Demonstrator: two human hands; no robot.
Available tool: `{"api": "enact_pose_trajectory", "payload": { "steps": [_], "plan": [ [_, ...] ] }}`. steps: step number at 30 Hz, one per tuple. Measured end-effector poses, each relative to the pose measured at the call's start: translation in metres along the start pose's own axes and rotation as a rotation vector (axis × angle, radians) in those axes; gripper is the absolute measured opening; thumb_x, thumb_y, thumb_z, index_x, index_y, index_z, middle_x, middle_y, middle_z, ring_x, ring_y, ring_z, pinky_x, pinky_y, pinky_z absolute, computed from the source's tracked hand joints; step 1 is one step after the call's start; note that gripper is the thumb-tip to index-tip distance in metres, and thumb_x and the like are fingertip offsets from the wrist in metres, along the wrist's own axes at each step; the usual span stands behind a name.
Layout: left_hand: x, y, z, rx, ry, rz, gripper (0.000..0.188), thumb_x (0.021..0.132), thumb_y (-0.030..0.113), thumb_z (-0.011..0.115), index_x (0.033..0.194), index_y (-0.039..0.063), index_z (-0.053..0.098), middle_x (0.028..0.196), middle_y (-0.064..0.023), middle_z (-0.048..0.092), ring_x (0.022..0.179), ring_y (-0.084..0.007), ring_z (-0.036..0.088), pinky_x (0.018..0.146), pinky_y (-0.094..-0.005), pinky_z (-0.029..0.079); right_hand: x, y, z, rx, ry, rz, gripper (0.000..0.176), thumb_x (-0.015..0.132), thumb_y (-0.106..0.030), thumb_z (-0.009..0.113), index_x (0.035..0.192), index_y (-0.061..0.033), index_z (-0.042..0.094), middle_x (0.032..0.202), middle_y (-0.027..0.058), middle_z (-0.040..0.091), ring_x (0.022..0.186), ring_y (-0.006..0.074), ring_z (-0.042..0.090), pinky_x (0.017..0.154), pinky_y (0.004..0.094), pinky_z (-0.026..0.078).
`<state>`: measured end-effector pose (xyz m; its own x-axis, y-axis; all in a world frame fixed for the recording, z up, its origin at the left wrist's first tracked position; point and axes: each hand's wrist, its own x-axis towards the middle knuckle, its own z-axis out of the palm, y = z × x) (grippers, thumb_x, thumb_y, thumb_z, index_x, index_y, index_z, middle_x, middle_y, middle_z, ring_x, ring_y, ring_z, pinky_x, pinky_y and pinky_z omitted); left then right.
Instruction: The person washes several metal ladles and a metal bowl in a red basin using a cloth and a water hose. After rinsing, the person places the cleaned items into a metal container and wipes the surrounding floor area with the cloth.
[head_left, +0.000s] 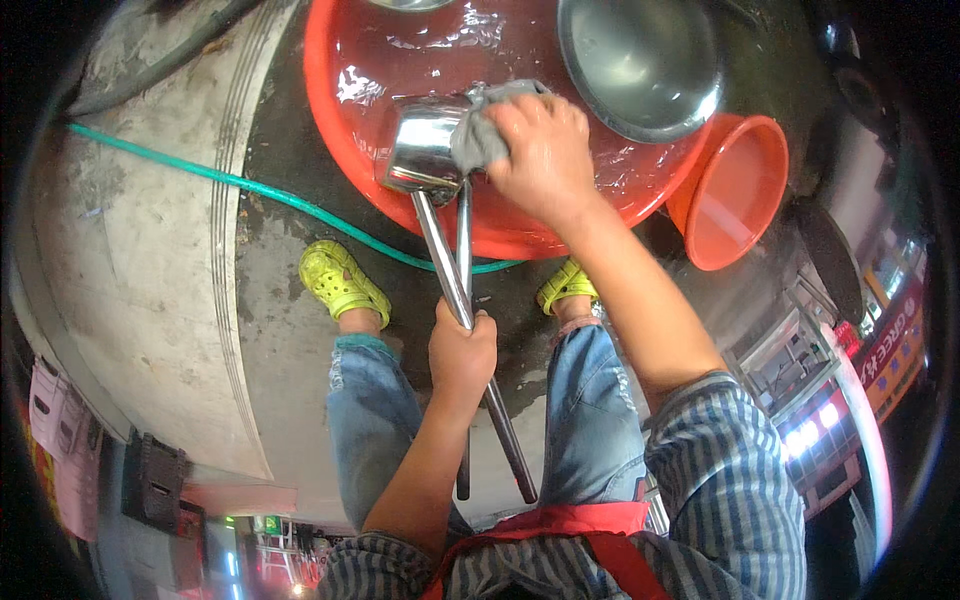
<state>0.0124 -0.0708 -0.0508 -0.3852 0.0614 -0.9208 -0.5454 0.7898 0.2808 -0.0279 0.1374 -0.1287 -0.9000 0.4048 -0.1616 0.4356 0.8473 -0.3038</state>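
Note:
My left hand (463, 352) grips two long metal handles (442, 247), whose dark lower ends extend back between my legs. One handle ends in a shiny, deep metal ladle cup (426, 142) above the water in a large red plastic basin (330, 120). The second handle (464, 217) runs up under a wet grey cloth (476, 135), and its head is hidden. My right hand (544, 157) clutches the cloth and presses it against this covered end, right beside the ladle cup. The fingers are bunched into the fabric.
A big metal bowl (637, 67) rests against the basin's right side. Close by, an orange plastic bucket (739, 191) leans beside the basin. A green hose (300, 204) crosses the wet floor between my yellow-green clogs (341, 277) and the basin. A pale raised slab (165, 225) lies left.

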Motion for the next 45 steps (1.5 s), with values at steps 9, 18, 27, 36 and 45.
{"api": "enact_pose_trajectory", "payload": {
  "steps": [9,18,27,36,45],
  "plan": [
    [-0.001,-0.011,-0.016,-0.149,-0.012,0.076,0.032,0.082,0.010,0.056,0.112,0.001,0.050,0.073,-0.0144,0.055,0.062,-0.0253,0.058,0.062,-0.0385,0.047,0.059,0.086,0.067,1.028,-0.728,0.930,0.037,0.085,-0.040,0.054,0.103,-0.0083,0.063,0.097,0.0103,0.065,0.084,0.0203,0.061,0.074,0.0363,0.050],
    [0.007,-0.008,-0.011,0.118,-0.060,0.016,0.034,0.082,0.015,0.056,0.111,-0.001,0.050,0.072,-0.0173,0.058,0.063,-0.0240,0.061,0.058,-0.0373,0.047,-0.008,0.038,0.036,0.319,0.016,-0.032,0.026,0.073,-0.022,0.063,0.095,-0.0078,0.065,0.112,0.0135,0.059,0.108,0.0329,0.054,0.092,0.0440,0.044],
    [0.001,0.005,-0.010,-0.172,-0.208,-0.048,0.018,0.084,0.015,0.060,0.091,0.005,0.047,0.060,-0.0012,0.049,0.048,-0.0098,0.047,0.044,-0.0269,0.037,-0.036,0.011,0.037,-0.001,-0.163,-0.276,0.030,0.072,-0.024,0.069,0.101,-0.0165,0.068,0.121,0.0082,0.053,0.132,0.0391,0.036,0.106,0.0546,0.031],
    [-0.001,0.007,-0.016,-0.511,-0.330,-0.243,0.033,0.084,0.010,0.057,0.113,0.001,0.045,0.062,-0.0020,0.048,0.047,-0.0101,0.046,0.041,-0.0252,0.039,0.042,0.085,0.081,0.330,-0.331,0.719,0.040,0.086,-0.030,0.047,0.106,-0.0001,0.064,0.107,0.0290,0.062,0.100,0.0400,0.061,0.088,0.0466,0.046],
    [0.004,0.023,-0.012,-0.668,-0.413,-0.350,0.044,0.084,0.008,0.054,0.126,0.005,0.040,0.065,-0.0013,0.046,0.049,-0.0101,0.046,0.041,-0.0252,0.039,-0.080,0.014,0.029,0.556,-0.021,0.140,0.032,0.070,-0.003,0.064,0.101,-0.0085,0.067,0.102,0.0160,0.060,0.098,0.0361,0.054,0.086,0.0443,0.045]
  ]
}}
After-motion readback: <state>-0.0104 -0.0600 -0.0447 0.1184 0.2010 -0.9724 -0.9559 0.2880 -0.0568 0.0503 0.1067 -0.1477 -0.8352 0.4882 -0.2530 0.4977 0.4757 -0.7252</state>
